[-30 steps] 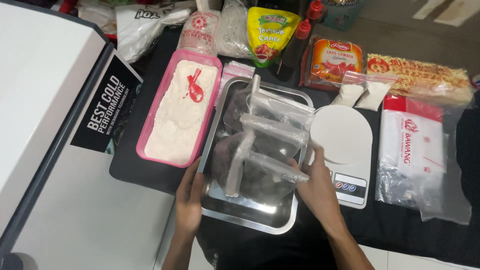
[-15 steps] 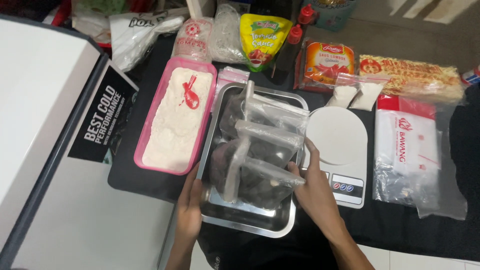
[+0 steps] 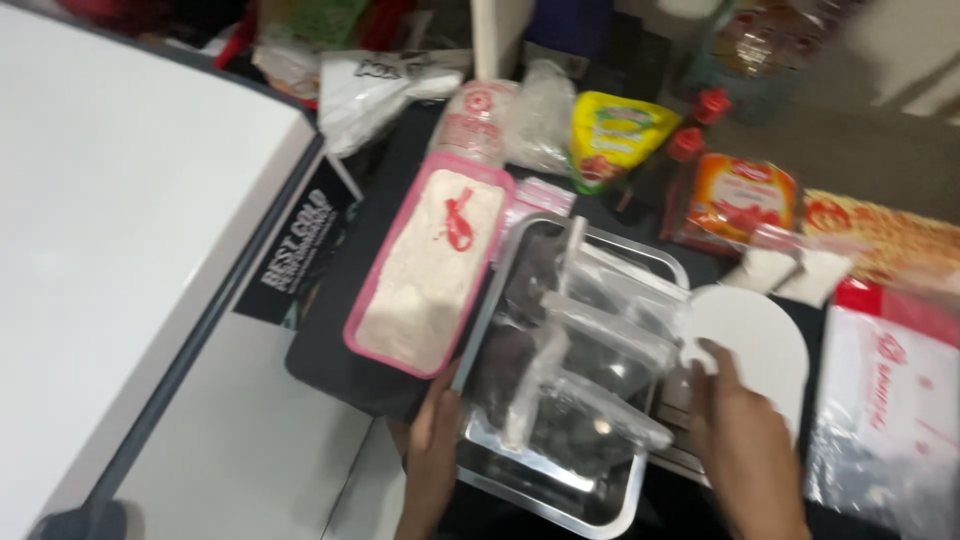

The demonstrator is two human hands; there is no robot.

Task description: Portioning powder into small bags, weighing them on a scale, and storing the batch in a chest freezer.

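Note:
A steel tray [image 3: 560,495] holds several clear zip bags [image 3: 590,330] filled with something dark. My left hand [image 3: 435,450] grips the tray's left rim, close to a pink tub of white flour [image 3: 430,270] that has a red spoon [image 3: 455,222] lying in it. My right hand [image 3: 740,440] is at the tray's right rim, its fingers reaching over the white kitchen scale [image 3: 760,340]. The picture is blurred by motion.
A white chest freezer lid [image 3: 120,230] fills the left side. Behind the tray stand a yellow-green sauce pouch [image 3: 615,140], red-capped bottles [image 3: 690,150] and an orange packet [image 3: 745,200]. Two small bags of white powder [image 3: 790,270], dried noodles [image 3: 890,240] and a white-and-red bag [image 3: 890,390] lie at the right.
The view has swung left and blurred, so everything sits further right in frame. Both hands stay at the tray's sides; the tray looks slightly turned.

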